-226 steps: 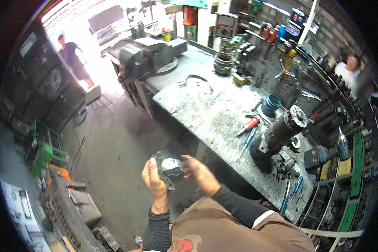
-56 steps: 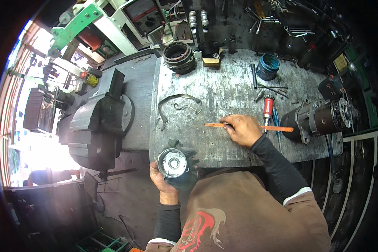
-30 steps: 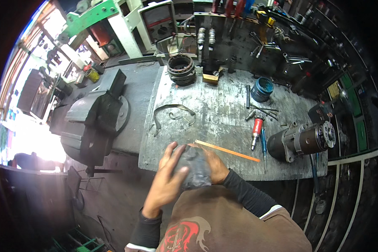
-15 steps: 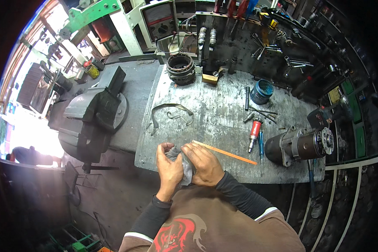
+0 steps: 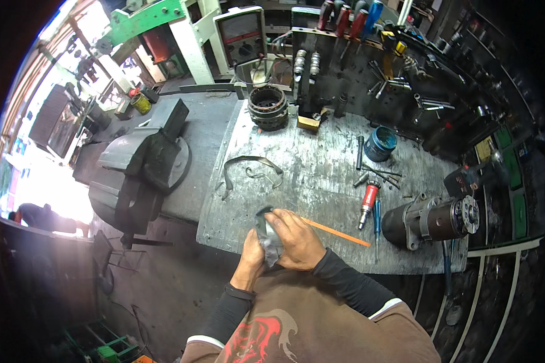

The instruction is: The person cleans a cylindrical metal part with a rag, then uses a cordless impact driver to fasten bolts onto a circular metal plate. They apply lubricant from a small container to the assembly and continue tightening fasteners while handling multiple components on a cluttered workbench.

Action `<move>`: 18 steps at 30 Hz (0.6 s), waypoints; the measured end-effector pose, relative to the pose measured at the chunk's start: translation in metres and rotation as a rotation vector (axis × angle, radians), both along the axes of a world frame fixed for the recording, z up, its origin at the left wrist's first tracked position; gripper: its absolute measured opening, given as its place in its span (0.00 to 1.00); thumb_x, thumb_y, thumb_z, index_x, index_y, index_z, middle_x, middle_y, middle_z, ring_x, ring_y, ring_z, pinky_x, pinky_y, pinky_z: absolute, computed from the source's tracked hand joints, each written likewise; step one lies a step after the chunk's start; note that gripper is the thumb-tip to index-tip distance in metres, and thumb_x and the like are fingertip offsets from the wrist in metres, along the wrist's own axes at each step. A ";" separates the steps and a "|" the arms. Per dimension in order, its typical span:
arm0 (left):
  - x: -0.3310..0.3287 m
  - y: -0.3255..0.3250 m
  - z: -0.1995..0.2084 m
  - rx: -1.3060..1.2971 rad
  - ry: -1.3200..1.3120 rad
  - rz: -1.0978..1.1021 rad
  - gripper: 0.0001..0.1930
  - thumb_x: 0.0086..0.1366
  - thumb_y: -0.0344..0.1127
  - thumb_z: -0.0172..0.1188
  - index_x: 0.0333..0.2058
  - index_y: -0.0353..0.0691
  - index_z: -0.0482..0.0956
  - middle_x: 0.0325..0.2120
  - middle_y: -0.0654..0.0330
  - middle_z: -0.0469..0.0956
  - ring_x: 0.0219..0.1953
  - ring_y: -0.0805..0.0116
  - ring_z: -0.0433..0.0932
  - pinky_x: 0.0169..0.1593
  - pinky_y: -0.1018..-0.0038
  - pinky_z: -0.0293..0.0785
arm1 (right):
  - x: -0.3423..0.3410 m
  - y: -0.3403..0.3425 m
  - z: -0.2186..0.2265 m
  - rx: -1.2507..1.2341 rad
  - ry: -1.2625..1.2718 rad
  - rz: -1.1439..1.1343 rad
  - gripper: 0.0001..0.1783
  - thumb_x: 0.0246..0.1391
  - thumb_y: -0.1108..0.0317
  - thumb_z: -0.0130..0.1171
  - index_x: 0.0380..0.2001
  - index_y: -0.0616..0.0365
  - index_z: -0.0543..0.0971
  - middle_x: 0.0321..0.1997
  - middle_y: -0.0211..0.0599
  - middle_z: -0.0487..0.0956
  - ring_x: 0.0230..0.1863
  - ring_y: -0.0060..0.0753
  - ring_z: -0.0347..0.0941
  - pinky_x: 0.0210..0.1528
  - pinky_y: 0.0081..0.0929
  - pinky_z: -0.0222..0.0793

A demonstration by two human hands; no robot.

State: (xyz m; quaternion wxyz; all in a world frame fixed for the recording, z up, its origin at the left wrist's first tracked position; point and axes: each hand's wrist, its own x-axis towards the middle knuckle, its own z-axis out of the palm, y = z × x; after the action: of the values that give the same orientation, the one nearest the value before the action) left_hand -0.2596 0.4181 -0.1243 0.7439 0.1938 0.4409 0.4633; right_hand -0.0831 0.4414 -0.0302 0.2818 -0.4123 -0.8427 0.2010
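Close to my body at the bench's front edge, both hands are closed on a crumpled grey rag (image 5: 270,243). My left hand (image 5: 250,261) grips it from the left, its fingers largely hidden behind the cloth. Over the top and right side of the rag lies my right hand (image 5: 299,239), fingers bent and pressed together. A dark patch shows at the rag's upper end; whether something is wrapped inside cannot be seen. Just beyond my right hand, a thin orange strip (image 5: 336,232) lies on the metal-topped bench (image 5: 309,163).
A starter motor (image 5: 430,221), a red-handled driver (image 5: 369,198) and a blue screwdriver (image 5: 377,222) lie to the right. Behind them stands a blue tin (image 5: 381,145). A dark strap (image 5: 248,160) and a round wound motor part (image 5: 268,110) are farther back; a large vise (image 5: 142,158) stands left.
My left hand's fingers have gone from curled visibly over the rag to behind it. The rag now stands more upright, with its dark end showing. The whole view has shifted slightly.
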 end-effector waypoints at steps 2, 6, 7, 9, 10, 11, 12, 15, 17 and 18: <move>0.007 -0.001 -0.006 0.085 -0.105 -0.045 0.22 0.76 0.46 0.52 0.61 0.41 0.71 0.52 0.61 0.78 0.50 0.68 0.79 0.54 0.69 0.79 | -0.001 -0.004 0.000 0.006 0.115 0.040 0.51 0.33 0.60 0.77 0.64 0.64 0.68 0.60 0.56 0.73 0.63 0.59 0.70 0.69 0.47 0.65; 0.000 0.011 0.015 0.197 -0.176 0.004 0.18 0.75 0.45 0.54 0.57 0.43 0.74 0.48 0.61 0.80 0.48 0.69 0.80 0.51 0.70 0.80 | 0.013 -0.009 0.004 -0.005 0.174 0.072 0.51 0.34 0.59 0.79 0.64 0.62 0.69 0.60 0.54 0.73 0.62 0.59 0.72 0.68 0.47 0.67; -0.001 0.016 0.025 0.234 -0.174 -0.043 0.17 0.75 0.45 0.54 0.56 0.43 0.75 0.48 0.61 0.80 0.48 0.69 0.81 0.51 0.70 0.81 | 0.017 -0.009 0.006 -0.022 0.170 0.073 0.51 0.33 0.59 0.79 0.64 0.62 0.69 0.60 0.54 0.73 0.62 0.59 0.72 0.67 0.48 0.67; -0.001 0.027 0.050 0.214 -0.233 0.114 0.12 0.71 0.41 0.59 0.48 0.43 0.80 0.42 0.62 0.80 0.44 0.67 0.80 0.45 0.67 0.79 | 0.022 -0.010 0.008 -0.040 0.166 0.030 0.50 0.33 0.57 0.78 0.62 0.64 0.70 0.59 0.53 0.73 0.60 0.58 0.71 0.64 0.47 0.68; 0.004 0.028 0.063 0.715 0.454 0.058 0.12 0.71 0.41 0.59 0.46 0.41 0.81 0.42 0.62 0.80 0.43 0.66 0.80 0.44 0.66 0.78 | 0.023 -0.008 0.008 -0.026 0.118 -0.021 0.50 0.33 0.57 0.77 0.62 0.64 0.70 0.57 0.52 0.73 0.58 0.58 0.71 0.62 0.47 0.67; 0.007 0.027 0.074 1.175 1.144 0.038 0.12 0.71 0.41 0.60 0.45 0.40 0.81 0.41 0.63 0.80 0.42 0.65 0.79 0.43 0.65 0.78 | 0.023 -0.008 0.009 -0.015 0.079 -0.091 0.49 0.33 0.57 0.75 0.61 0.64 0.70 0.55 0.52 0.73 0.55 0.58 0.71 0.61 0.47 0.67; 0.019 0.028 0.082 1.231 1.304 0.084 0.14 0.74 0.41 0.56 0.43 0.35 0.81 0.38 0.61 0.80 0.40 0.64 0.79 0.43 0.66 0.76 | 0.022 -0.006 0.008 -0.025 0.043 -0.133 0.48 0.32 0.56 0.74 0.59 0.67 0.71 0.52 0.52 0.73 0.53 0.57 0.70 0.59 0.46 0.65; 0.031 0.023 0.092 0.376 0.664 0.092 0.19 0.79 0.44 0.49 0.43 0.32 0.79 0.34 0.59 0.80 0.37 0.71 0.77 0.37 0.71 0.72 | 0.019 -0.008 0.006 0.247 -0.045 -0.142 0.48 0.32 0.53 0.74 0.57 0.70 0.72 0.51 0.53 0.73 0.52 0.55 0.70 0.59 0.46 0.64; 0.029 0.023 0.088 0.317 0.637 -0.078 0.19 0.79 0.44 0.49 0.41 0.33 0.80 0.31 0.61 0.80 0.34 0.70 0.77 0.37 0.70 0.73 | 0.020 -0.009 0.008 0.162 -0.092 -0.127 0.49 0.32 0.49 0.74 0.56 0.71 0.72 0.50 0.52 0.73 0.51 0.53 0.69 0.56 0.45 0.63; 0.025 0.025 0.083 0.244 0.593 -0.095 0.19 0.78 0.44 0.50 0.40 0.33 0.81 0.29 0.63 0.79 0.33 0.70 0.77 0.37 0.70 0.74 | 0.022 -0.011 0.009 0.140 -0.093 -0.134 0.50 0.32 0.48 0.74 0.56 0.70 0.72 0.50 0.52 0.73 0.50 0.52 0.69 0.55 0.45 0.63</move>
State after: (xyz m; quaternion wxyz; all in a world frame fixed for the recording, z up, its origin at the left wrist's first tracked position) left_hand -0.2343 0.4431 -0.0409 0.5749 0.4285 0.5703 0.4008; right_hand -0.0611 0.4301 -0.0208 0.2833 -0.4558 -0.8374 0.1033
